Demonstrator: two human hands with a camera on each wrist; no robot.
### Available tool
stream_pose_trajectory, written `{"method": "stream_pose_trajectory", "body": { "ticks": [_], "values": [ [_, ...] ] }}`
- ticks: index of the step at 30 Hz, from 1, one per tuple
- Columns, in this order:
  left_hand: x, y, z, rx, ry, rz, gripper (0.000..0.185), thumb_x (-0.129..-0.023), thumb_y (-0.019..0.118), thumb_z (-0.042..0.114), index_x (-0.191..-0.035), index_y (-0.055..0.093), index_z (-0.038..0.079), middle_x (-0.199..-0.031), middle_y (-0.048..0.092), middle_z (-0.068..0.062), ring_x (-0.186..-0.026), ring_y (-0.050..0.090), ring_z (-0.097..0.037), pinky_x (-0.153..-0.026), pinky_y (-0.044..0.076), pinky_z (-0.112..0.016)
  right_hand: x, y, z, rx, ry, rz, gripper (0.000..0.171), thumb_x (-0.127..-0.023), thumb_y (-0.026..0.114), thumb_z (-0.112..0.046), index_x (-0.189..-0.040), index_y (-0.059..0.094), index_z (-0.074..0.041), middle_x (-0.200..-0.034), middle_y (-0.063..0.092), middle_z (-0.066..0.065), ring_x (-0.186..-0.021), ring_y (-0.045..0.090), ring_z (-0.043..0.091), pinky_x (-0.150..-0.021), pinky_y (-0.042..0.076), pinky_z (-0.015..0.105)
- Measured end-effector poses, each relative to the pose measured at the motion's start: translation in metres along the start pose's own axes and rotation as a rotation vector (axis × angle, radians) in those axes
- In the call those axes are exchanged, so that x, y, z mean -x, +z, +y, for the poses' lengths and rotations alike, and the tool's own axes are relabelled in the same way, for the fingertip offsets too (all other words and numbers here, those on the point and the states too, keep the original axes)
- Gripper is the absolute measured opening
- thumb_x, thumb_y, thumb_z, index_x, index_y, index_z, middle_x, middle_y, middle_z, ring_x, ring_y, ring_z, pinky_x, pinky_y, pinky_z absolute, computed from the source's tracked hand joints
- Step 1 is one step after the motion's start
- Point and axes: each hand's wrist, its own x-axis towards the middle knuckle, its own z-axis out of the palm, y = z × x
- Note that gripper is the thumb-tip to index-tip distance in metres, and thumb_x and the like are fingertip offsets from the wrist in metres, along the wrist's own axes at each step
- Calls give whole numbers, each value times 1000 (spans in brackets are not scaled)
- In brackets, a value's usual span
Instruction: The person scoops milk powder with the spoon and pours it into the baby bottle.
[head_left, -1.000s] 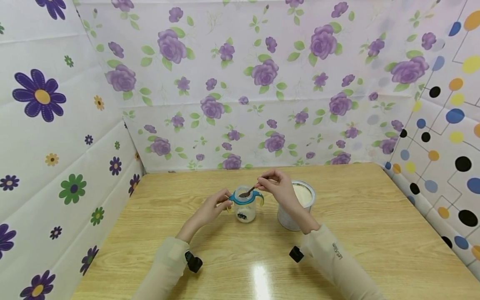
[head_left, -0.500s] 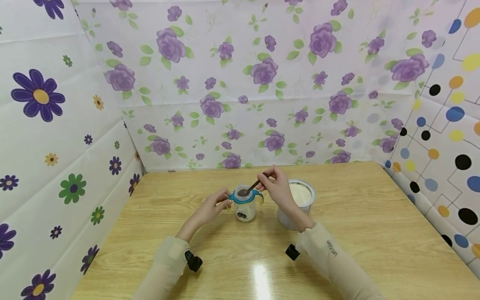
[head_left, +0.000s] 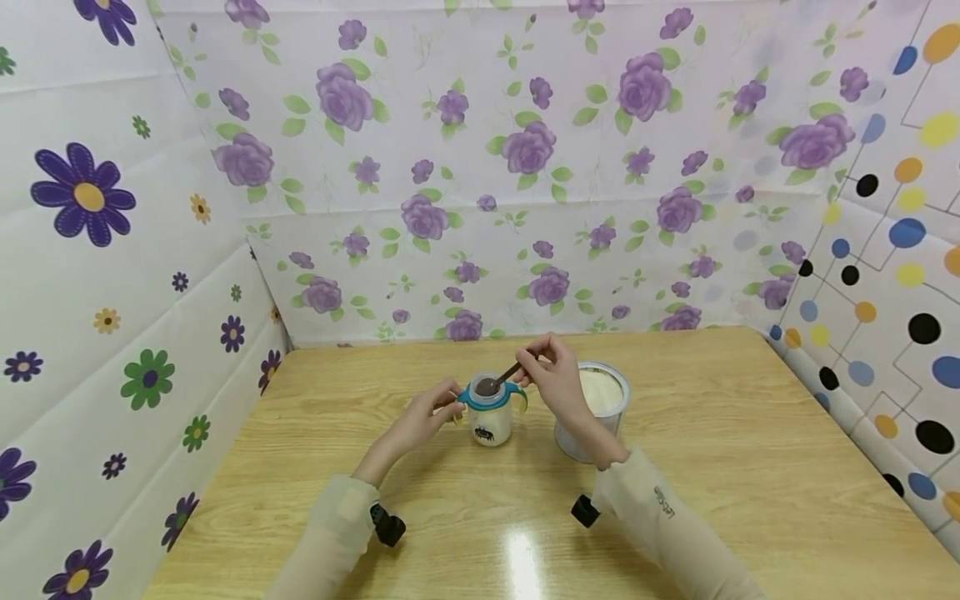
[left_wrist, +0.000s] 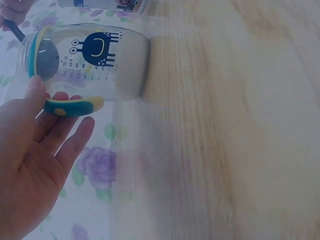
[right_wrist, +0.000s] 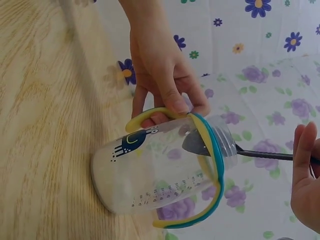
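A clear baby bottle (head_left: 491,427) with a blue and yellow two-handled collar stands upright on the table, its mouth uncapped. Pale contents fill its lower part, and a dark crab-like print marks the wall (left_wrist: 102,49). My left hand (head_left: 422,417) holds the left handle (left_wrist: 75,106) between thumb and fingers. In my right hand (head_left: 557,379), thumb and fingers pinch the handle of a dark spoon (right_wrist: 270,155). The spoon's bowl (right_wrist: 195,142) is down inside the bottle's neck, as the right wrist view shows through the clear wall.
Close to the right of the bottle stands an open metal can (head_left: 567,440) of pale powder (head_left: 602,392), partly behind my right wrist. The wooden table (head_left: 450,517) is backed by patterned cloth walls (head_left: 420,275) on three sides.
My right hand and forearm have shifted slightly left and turned, showing more of the spoon's handle. The spoon's bowl stays in the bottle's mouth. My left hand keeps its hold on the handle.
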Motion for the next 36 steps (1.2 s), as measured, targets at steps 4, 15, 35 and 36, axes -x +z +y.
{"method": "stream_pose_trajectory", "body": {
  "ticks": [4, 15, 35, 36],
  "values": [
    [0, 0, 0, -4, 0, 3, 7, -102, 50, 18, -107, 54, 17, -92, 67, -13, -89, 66, -22, -81, 55, -44, 0, 2, -1, -13, -48, -11, 20, -96, 59, -7, -100, 47, 9, -90, 56, 15, -59, 63, 7, -55, 53, 18],
    [0, 1, -1, 0, -8, 6, 8, -102, 49, 20, -108, 54, 18, -94, 67, -15, -94, 66, -26, -82, 55, -39, -2, -2, -6, -30, -109, 38, 19, -95, 62, -12, -101, 51, 3, -88, 59, 8, -60, 62, 8, -54, 52, 18],
    [2, 1, -1, 40, -19, -7, 9, -102, 48, 21, -109, 54, 17, -98, 65, -23, -99, 64, -36, -85, 53, -49, 1, -15, -5, 61, -216, 4, 18, -100, 53, -9, -112, 56, 4, -99, 61, 5, -74, 57, 9, -62, 49, 22],
    [2, 1, -1, 42, -21, -7, 9, -102, 48, 21, -109, 54, 17, -98, 65, -24, -99, 64, -37, -86, 53, -50, 2, -15, -7, 81, -226, -7, 17, -100, 52, -7, -112, 57, 4, -99, 61, 6, -73, 56, 10, -61, 48, 23]
  ]
}}
